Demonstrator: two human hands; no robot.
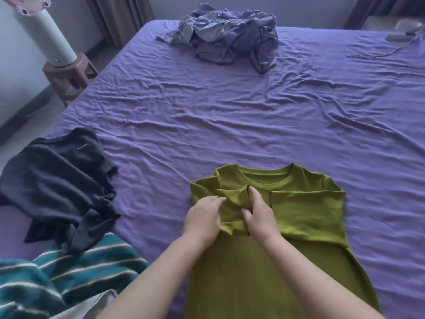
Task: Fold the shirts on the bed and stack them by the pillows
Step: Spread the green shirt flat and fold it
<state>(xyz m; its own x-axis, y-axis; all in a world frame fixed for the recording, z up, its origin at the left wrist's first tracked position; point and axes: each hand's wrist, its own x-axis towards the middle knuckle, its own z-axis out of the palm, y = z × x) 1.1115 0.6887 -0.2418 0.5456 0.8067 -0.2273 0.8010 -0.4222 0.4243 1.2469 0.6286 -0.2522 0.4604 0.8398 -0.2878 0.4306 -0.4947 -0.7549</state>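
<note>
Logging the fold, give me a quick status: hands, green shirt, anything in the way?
Both hands on green shirt: left hand flat on the folded-in sleeve, right hand pinching it. Both sleeves folded in, body unfolded. Nothing blocking; dark shirt lies left.

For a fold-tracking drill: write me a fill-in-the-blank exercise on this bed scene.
1. Both hands, left hand and right hand, work on the ____ shirt.
2. The bed sheet is ____ in colour.
3. The navy shirt lies to the ____ of the hands.

Missing words: green; purple; left
</note>
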